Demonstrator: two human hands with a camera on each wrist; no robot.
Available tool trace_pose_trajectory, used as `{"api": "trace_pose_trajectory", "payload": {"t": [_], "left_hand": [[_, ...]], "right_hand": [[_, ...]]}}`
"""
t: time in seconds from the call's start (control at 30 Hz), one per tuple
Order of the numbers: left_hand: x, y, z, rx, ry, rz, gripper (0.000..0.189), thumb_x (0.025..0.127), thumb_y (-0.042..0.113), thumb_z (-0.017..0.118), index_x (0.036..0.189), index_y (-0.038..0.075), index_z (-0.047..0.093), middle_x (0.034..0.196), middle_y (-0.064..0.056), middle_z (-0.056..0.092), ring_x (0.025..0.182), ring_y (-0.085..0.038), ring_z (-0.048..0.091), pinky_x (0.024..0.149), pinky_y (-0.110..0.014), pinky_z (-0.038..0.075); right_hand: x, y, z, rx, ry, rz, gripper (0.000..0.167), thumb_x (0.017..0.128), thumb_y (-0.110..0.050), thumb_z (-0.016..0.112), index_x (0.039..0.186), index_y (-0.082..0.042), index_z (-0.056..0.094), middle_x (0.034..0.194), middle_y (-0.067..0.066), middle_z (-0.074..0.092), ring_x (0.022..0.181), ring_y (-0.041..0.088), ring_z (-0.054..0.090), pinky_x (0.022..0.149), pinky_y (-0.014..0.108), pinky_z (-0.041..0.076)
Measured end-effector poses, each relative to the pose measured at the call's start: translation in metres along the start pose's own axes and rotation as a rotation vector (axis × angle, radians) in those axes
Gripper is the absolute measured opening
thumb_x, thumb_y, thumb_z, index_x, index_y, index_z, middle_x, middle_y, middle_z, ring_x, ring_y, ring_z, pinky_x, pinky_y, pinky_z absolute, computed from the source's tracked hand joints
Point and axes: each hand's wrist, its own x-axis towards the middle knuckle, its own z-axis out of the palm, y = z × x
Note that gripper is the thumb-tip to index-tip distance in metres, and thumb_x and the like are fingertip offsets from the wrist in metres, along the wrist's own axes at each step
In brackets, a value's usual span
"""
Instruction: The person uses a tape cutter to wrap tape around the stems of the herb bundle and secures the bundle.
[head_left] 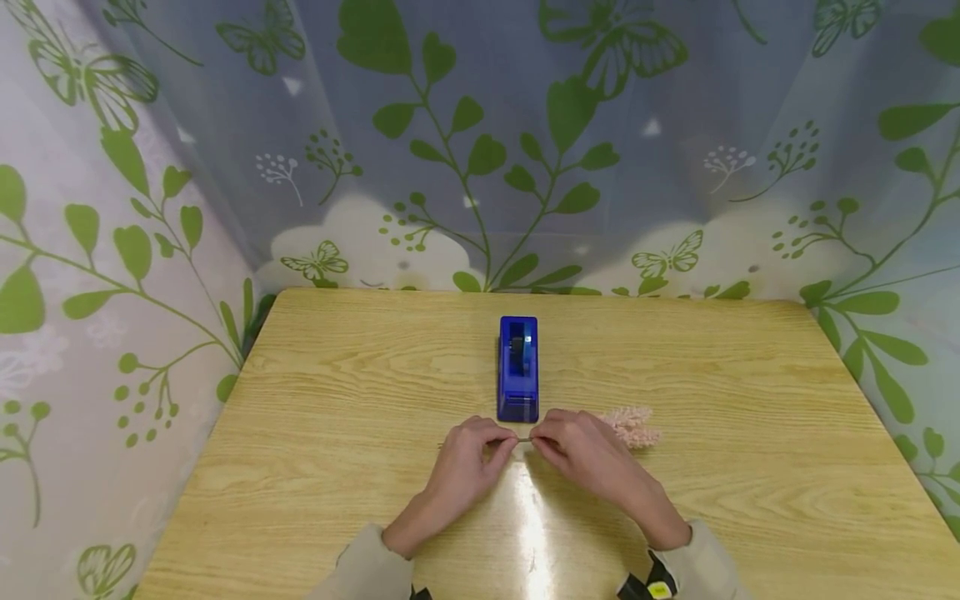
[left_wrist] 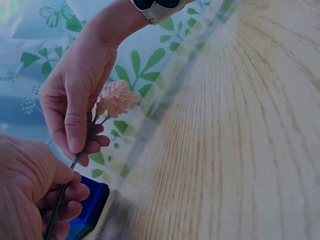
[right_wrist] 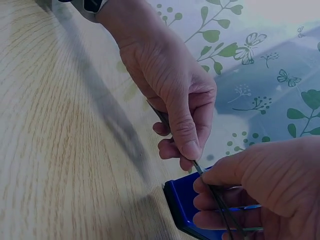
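Observation:
Both hands pinch the thin dark green stem [head_left: 524, 440] of an artificial flower, held sideways just in front of a blue tape dispenser [head_left: 518, 367]. My left hand [head_left: 468, 462] grips the stem toward its bare end, thumb against curled fingers. Close beside it, my right hand [head_left: 588, 454] pinches the stem nearer the bloom. Pale pink blossoms [head_left: 633, 427] stick out beyond the right hand; in the left wrist view the flower head [left_wrist: 117, 99] shows behind that hand. In the right wrist view, more than one strand of stem [right_wrist: 225, 212] runs through the right hand's fingers.
The wood-grain table [head_left: 337, 375] extends around the hands and the dispenser. Behind it and at its sides hangs a curtain [head_left: 480, 167] printed with green leaves and butterflies. Dark straps with devices sit on both wrists.

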Motion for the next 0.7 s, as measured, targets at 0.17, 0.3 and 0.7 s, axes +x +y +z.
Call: {"api": "trace_pose_trajectory", "payload": {"t": [0.17, 0.3, 0.7], "left_hand": [[0.0005, -0.0006, 0.0004, -0.008, 0.024, 0.007, 0.004, 0.092, 0.007, 0.079, 0.095, 0.006, 0.082, 0.087, -0.001, 0.077, 0.076, -0.012, 0.064, 0.065, -0.022, 0.051], [0.0008, 0.0002, 0.0, -0.008, 0.039, 0.011, 0.003, 0.091, 0.006, 0.08, 0.094, 0.006, 0.082, 0.086, -0.001, 0.077, 0.076, -0.012, 0.064, 0.064, -0.022, 0.05], [0.0007, -0.0006, -0.0003, 0.019, 0.047, 0.037, 0.004, 0.09, 0.006, 0.081, 0.094, 0.007, 0.082, 0.086, -0.001, 0.077, 0.077, -0.012, 0.064, 0.067, -0.023, 0.052]], "right_hand": [[-0.0001, -0.0009, 0.002, -0.036, -0.055, 0.006, 0.013, 0.103, -0.009, 0.065, 0.096, -0.009, 0.076, 0.082, -0.006, 0.064, 0.063, 0.002, 0.045, 0.06, 0.022, 0.043], [-0.001, -0.0021, 0.003, -0.051, -0.063, 0.019, 0.012, 0.102, -0.008, 0.064, 0.099, -0.008, 0.076, 0.085, -0.004, 0.068, 0.068, 0.003, 0.05, 0.064, 0.024, 0.047], [-0.001, -0.0092, 0.0037, -0.188, -0.047, 0.01, 0.006, 0.099, -0.006, 0.068, 0.097, -0.006, 0.074, 0.083, -0.001, 0.069, 0.064, 0.009, 0.057, 0.059, 0.026, 0.049]]}}
